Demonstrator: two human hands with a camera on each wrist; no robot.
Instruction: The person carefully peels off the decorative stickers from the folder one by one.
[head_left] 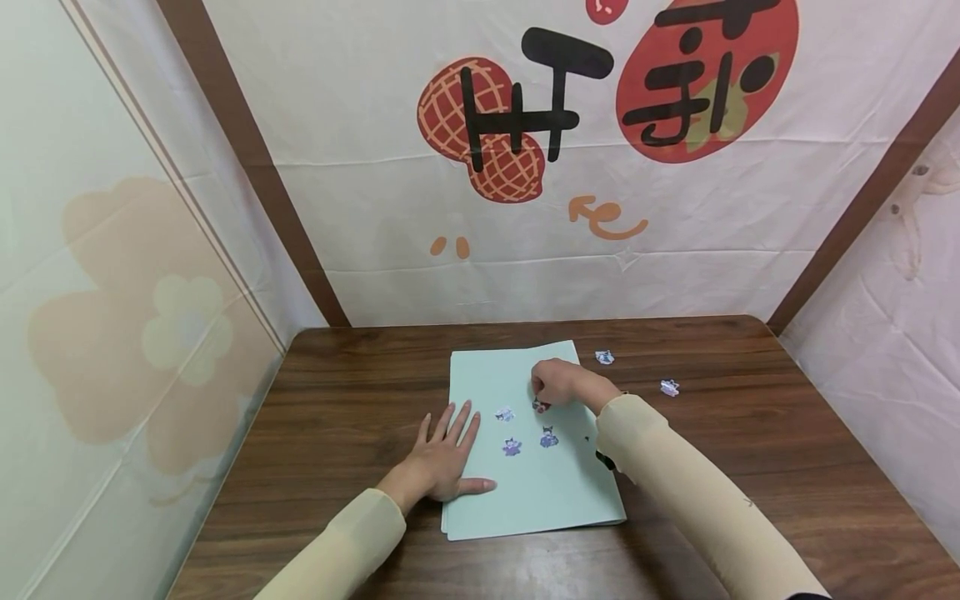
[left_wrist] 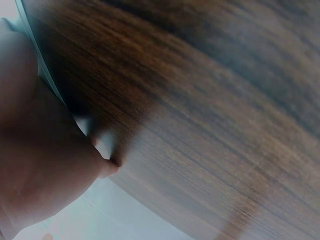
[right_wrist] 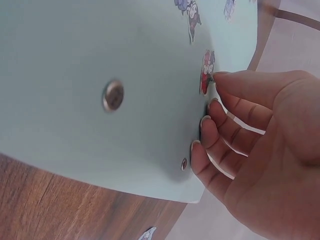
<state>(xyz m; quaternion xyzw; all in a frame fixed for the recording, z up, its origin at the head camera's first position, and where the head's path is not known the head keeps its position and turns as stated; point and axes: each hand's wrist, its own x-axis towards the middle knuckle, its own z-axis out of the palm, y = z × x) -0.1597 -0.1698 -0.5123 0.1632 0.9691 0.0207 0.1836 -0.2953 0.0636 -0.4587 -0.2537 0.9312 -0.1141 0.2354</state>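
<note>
Mint-green and flat, the folder (head_left: pixel 525 504) lies on the brown wood-grain table (head_left: pixel 345 392) with 3 purple-toned stickers (head_left: pixel 512 447) on its cover. The left hand (head_left: pixel 442 462) spreads straight fingers across the folder's left edge, gripping nothing. The right hand (head_left: pixel 562 382), fingers curled, pinches the edge of the red sticker (right_wrist: pixel 205 75) at the cover's upper right; whether it is stuck down, I cannot tell. 2 metal studs (right_wrist: pixel 114 95) dot the cover; 2 loose stickers (head_left: pixel 604 357) lie on the table to its right.

Pale green folder (head_left: pixel 540 500), lying nearly flat, small red-purple sticker (right_wrist: pixel 206 72) on its upper right, edge pinched
</note>
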